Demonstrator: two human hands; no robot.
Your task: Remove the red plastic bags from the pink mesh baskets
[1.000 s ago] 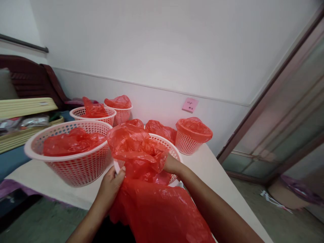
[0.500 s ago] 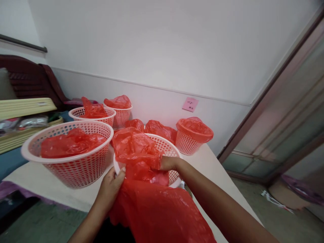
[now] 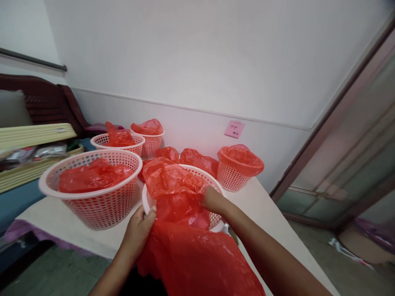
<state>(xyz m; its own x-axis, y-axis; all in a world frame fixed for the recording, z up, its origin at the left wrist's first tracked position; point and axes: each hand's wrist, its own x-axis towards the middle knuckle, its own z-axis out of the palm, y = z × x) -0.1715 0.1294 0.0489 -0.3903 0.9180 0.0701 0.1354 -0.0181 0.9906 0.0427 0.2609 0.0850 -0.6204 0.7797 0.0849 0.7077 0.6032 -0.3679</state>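
A pale pink perforated plastic basket [image 3: 202,172] is tilted towards me at the table's near side. A red plastic bag [image 3: 175,205] lies in it and spills over the near rim towards my lap. My left hand [image 3: 140,228] is closed at the left of the basket's rim, thumb on top, pinching the bag against it. Inside the basket's right side, my right hand [image 3: 214,201] is curled against the bag's edge; its fingertips are blurred and partly hidden.
More pink baskets with red bags stand on the white table: a large one [image 3: 92,205] at left, two behind, and a lined one [image 3: 236,172] at right. Loose red bags [image 3: 197,160] lie by the wall. A pink note [image 3: 234,129] is stuck on the wall.
My right hand has drawn out a little to the right, so more of it shows beside the bag. My left hand keeps its hold. The view has shifted slightly.
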